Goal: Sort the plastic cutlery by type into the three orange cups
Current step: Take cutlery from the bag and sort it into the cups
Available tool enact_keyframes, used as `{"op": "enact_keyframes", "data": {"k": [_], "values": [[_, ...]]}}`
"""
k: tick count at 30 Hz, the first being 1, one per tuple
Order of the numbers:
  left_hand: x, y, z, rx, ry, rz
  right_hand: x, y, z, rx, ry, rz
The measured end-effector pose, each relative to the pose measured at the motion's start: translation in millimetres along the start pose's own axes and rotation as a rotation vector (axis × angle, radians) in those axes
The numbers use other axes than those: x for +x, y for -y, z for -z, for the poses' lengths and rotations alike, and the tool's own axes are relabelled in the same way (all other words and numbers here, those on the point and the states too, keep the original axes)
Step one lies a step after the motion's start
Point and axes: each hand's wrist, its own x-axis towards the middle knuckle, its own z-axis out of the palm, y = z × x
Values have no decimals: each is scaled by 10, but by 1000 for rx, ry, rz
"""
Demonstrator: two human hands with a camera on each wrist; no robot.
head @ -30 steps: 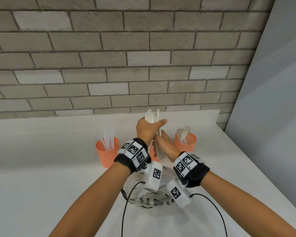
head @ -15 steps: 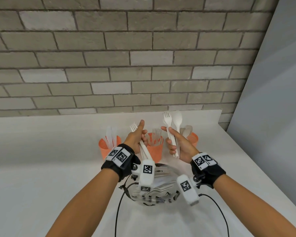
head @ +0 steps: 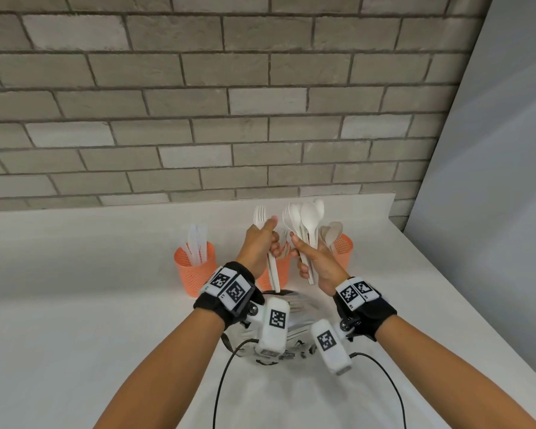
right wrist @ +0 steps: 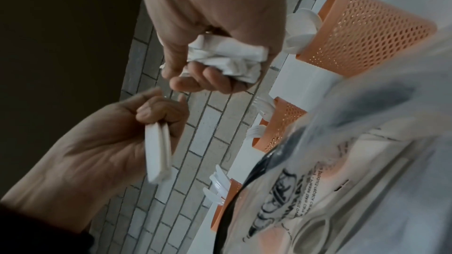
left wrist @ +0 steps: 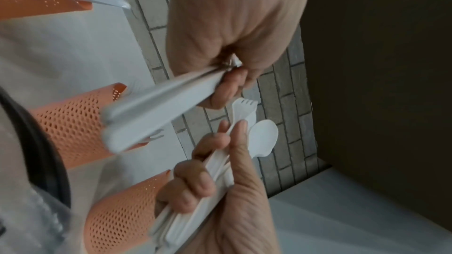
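Note:
Three orange mesh cups stand in a row on the white table: the left cup (head: 195,270) with clear knives, the middle cup (head: 280,272) with forks behind my hands, the right cup (head: 343,249) with spoons. My left hand (head: 262,243) grips white forks (head: 260,215) upright above the middle cup; their handles (left wrist: 156,111) show in the left wrist view. Close beside it, my right hand (head: 314,258) holds a mixed bunch of spoons and forks (head: 307,218), whose handle ends (right wrist: 227,57) show in its fist.
A clear plastic bag with more white cutlery (head: 294,323) lies on the table (head: 75,335) under my wrists. A brick wall (head: 229,103) runs behind the cups. A grey panel (head: 492,181) bounds the table on the right.
My hands parted from a shared bunch half a second ago, the left taking forks. Since then both have risen and drawn together again, and the right hand's bunch looks fuller.

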Motion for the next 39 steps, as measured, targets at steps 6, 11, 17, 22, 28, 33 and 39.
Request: {"op": "enact_keyframes", "data": {"k": [6,11,17,22,28,33,39], "values": [[-6,63,-121,82,-13,-139,-31,11,21,-15,18,24],[2,64,-193,132,-73,-185,-31,39,67,15,19,-14],[23,-14,-174,3,-227,-176,-65,60,113,102,87,-59],[40,-89,-20,-56,-213,-168,-64,3,180,-69,46,93],[-57,-46,90,30,139,-204,-26,-9,220,-185,57,166],[-64,-57,105,34,159,-211,-49,45,223,-203,125,132],[11,-119,123,94,62,-106,-106,124,219,-59,274,-80]]}}
